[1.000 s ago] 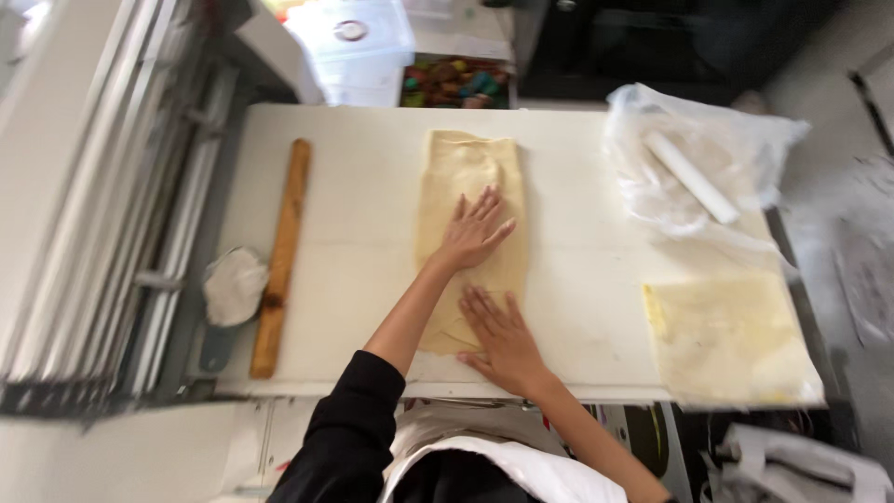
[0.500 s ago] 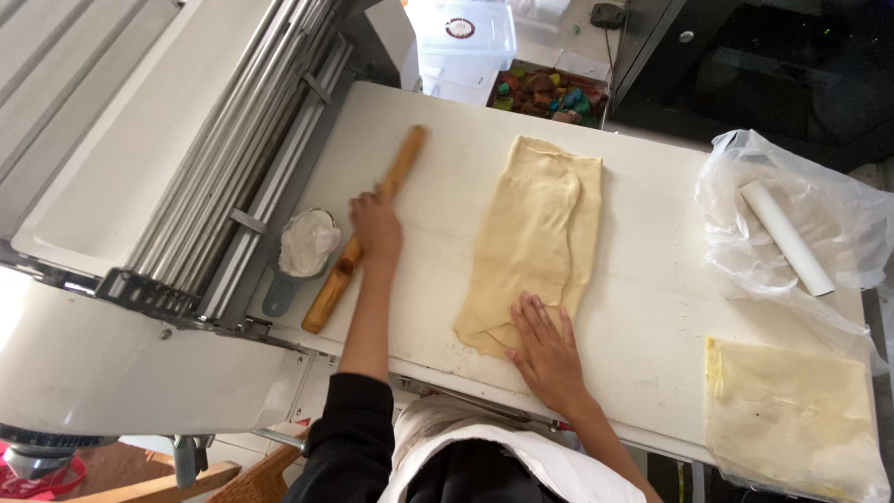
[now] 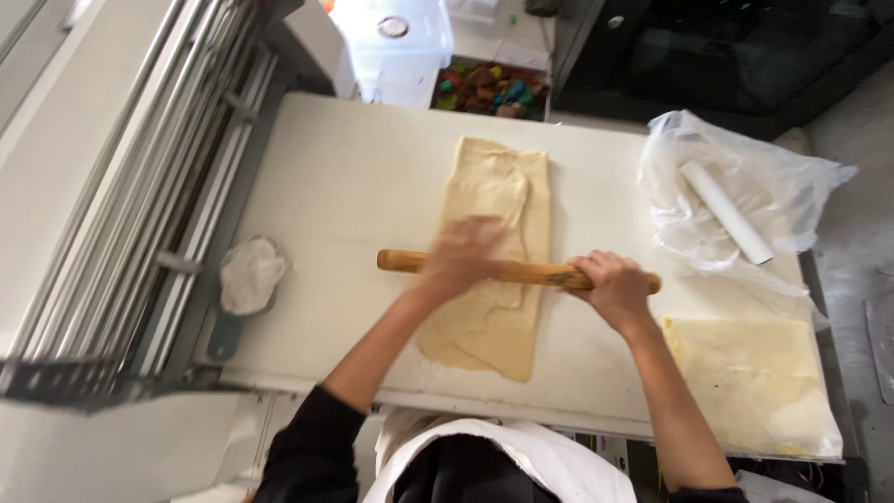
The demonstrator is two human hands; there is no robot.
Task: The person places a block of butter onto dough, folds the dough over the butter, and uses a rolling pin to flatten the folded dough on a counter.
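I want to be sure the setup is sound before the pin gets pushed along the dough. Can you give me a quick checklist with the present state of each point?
1. Both hands on the rolling pin: ok. The left hand grips left of its middle, the right hand near its right end.
2. Pin lies across the dough sheet: ok, it crosses the folded strip at mid length.
3. Dough flat on the work surface: ok, though folds overlap.
4. Path ahead free: ok, bare surface lies beyond the dough's far end.
5. Flour under the dough: cannot tell; a flour scoop sits to the left.
6. Plastic bag with white roll away from the pin: ok.
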